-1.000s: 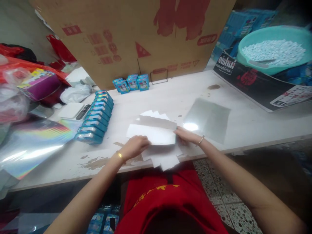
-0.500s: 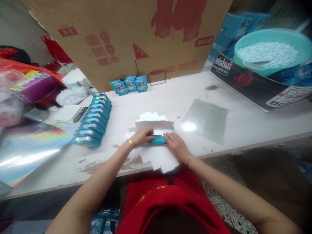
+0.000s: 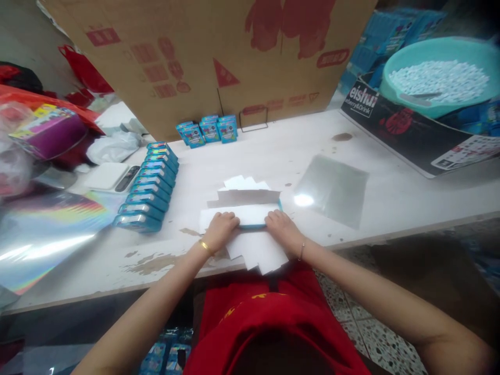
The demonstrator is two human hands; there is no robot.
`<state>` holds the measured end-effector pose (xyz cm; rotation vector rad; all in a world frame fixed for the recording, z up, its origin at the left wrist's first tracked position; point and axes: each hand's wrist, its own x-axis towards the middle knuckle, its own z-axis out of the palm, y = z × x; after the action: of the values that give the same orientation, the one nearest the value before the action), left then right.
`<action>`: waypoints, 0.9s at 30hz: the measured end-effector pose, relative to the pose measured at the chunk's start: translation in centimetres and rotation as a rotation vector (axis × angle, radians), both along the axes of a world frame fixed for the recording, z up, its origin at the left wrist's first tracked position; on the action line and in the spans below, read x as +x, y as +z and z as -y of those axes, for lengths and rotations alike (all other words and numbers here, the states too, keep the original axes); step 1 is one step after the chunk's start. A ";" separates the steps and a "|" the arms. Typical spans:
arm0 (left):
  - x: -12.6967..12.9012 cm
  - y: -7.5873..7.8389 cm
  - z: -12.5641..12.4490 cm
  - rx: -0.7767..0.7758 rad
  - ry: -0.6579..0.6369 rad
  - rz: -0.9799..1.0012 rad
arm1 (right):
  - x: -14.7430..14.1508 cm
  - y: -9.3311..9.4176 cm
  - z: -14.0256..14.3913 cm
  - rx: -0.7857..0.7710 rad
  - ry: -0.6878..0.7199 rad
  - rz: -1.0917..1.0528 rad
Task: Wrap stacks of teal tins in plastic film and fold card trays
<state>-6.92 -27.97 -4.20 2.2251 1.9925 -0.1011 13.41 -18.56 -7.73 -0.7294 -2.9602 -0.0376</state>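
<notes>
Our left hand (image 3: 219,229) and right hand (image 3: 282,229) press fingers together on a white paper sheet (image 3: 238,214) wrapping a flat teal box (image 3: 252,225); blue box row (image 3: 147,188) at nine o'clock.

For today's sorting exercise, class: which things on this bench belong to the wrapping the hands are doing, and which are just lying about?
In hand:
left hand
right hand
white paper sheet folded over a flat teal box
fanned stack of white paper sheets

Lying about:
row of flat teal boxes
three small upright blue boxes
teal plastic basin of white pieces
holographic foil sheet
</notes>
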 end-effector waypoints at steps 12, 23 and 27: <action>-0.9 1.0 -1.8 -0.204 -0.056 0.150 | -1.4 2.2 -2.1 -0.257 0.086 0.268; 0.7 1.8 -2.1 -0.421 0.023 0.228 | -1.2 3.0 -3.6 -0.274 0.266 0.313; 4.3 1.1 -0.2 -0.343 0.202 0.183 | -0.9 2.7 -5.3 -0.126 0.397 0.210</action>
<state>-2.63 -27.79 -3.15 1.7507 1.9204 -0.1919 12.48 -13.30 -5.07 -0.1417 -3.2731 0.1077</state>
